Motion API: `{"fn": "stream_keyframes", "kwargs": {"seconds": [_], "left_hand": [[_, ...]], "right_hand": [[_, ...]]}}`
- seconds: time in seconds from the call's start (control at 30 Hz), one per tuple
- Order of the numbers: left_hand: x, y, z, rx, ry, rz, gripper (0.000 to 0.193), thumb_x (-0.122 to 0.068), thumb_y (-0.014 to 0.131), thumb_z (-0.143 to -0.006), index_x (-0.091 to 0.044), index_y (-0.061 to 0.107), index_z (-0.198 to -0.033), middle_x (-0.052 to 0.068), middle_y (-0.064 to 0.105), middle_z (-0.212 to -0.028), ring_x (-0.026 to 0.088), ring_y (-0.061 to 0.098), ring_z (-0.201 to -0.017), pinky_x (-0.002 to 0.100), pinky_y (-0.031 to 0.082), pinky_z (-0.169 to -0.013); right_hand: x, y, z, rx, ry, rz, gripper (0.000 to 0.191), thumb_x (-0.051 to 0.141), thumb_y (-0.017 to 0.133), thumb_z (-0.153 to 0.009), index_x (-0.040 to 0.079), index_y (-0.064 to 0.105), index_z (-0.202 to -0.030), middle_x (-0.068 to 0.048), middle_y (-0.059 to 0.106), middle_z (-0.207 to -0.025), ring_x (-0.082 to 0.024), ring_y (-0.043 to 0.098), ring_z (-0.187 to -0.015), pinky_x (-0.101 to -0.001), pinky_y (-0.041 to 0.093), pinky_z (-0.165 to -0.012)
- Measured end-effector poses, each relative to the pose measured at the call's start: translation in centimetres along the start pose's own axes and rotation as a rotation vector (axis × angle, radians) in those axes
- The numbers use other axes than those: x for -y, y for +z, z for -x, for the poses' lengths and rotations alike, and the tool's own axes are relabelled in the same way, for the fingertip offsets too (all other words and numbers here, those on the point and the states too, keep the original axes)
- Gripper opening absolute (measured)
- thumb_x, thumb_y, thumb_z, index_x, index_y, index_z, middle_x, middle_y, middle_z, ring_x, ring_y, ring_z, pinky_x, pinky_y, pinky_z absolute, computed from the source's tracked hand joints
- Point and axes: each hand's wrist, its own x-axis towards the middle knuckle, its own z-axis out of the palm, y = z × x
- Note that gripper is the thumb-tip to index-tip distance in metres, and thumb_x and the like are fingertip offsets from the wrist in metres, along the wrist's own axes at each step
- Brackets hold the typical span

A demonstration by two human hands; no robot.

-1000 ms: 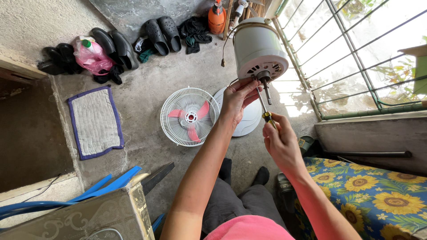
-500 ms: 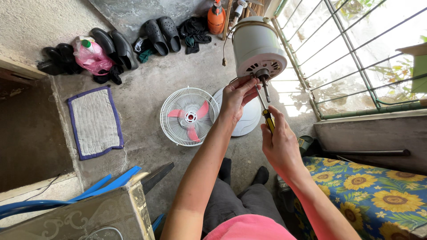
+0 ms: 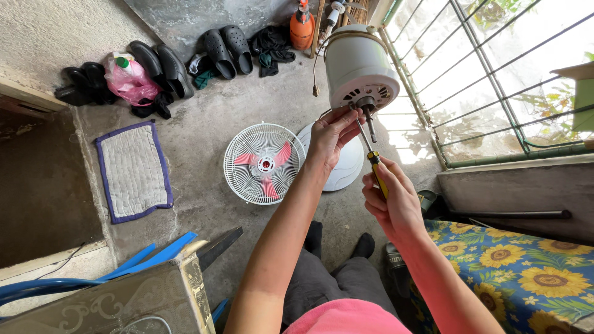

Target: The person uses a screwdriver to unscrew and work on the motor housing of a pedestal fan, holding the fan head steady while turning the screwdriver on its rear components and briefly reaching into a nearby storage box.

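Note:
A white fan motor housing point(image 3: 357, 67) stands raised in front of me, its metal shaft pointing down toward me. My left hand point(image 3: 331, 132) grips the housing's lower rim beside the shaft. A yellow-handled screwdriver point(image 3: 374, 162) is held in my right hand point(image 3: 391, 201), its tip up against the underside of the housing. On the concrete floor below lies a white fan grille point(image 3: 265, 163) with pink blades inside, and the white round fan base point(image 3: 344, 162) partly behind my left arm.
Several dark shoes point(image 3: 162, 67) and a pink plastic bag point(image 3: 126, 78) line the far wall, with an orange bottle point(image 3: 301, 27). A grey mat point(image 3: 133, 170) lies left. A barred window point(image 3: 495, 74) is right, a sunflower cloth point(image 3: 520, 266) below it, blue strips point(image 3: 93, 275) near left.
My right hand has slid up a little with the screwdriver, and its tip stays at the housing. My left hand keeps its grip on the rim.

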Motion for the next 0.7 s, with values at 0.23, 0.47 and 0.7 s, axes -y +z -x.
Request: {"fn": "stream_keyframes", "kwargs": {"seconds": [0.23, 0.47, 0.7], "left_hand": [[0.1, 0.0, -0.1, -0.030, -0.001, 0.017, 0.022, -0.004, 0.076, -0.089, 0.000, 0.070, -0.110, 0.013, 0.077, -0.100, 0.023, 0.077, -0.088, 0.034, 0.067, -0.082], [0.1, 0.0, 0.3, -0.016, -0.033, 0.009, 0.021, -0.006, 0.074, -0.090, -0.004, 0.070, -0.111, 0.012, 0.078, -0.102, 0.021, 0.077, -0.091, 0.033, 0.067, -0.080], [0.2, -0.1, 0.0, -0.011, -0.028, 0.003, 0.022, -0.005, 0.075, -0.090, -0.002, 0.070, -0.111, 0.013, 0.078, -0.101, 0.021, 0.077, -0.089, 0.033, 0.067, -0.081]], "right_hand": [[-0.8, -0.2, 0.3, -0.073, -0.790, 1.289, 0.042, 0.018, 0.055, -0.109, 0.000, 0.043, -0.145, -0.008, 0.060, -0.083, -0.007, 0.056, -0.071, -0.0343, 0.047, -0.061], [-0.8, -0.8, -0.4, -0.042, -0.091, 0.374, 0.032, 0.020, 0.045, -0.108, 0.005, 0.046, -0.136, 0.001, 0.042, -0.071, -0.005, 0.033, -0.050, -0.0239, 0.025, -0.041], [0.0, -0.1, 0.4, -0.003, -0.020, 0.175, 0.036, 0.023, 0.043, -0.108, 0.006, 0.046, -0.140, -0.006, 0.057, -0.084, -0.005, 0.035, -0.050, -0.0231, 0.026, -0.040]]}}
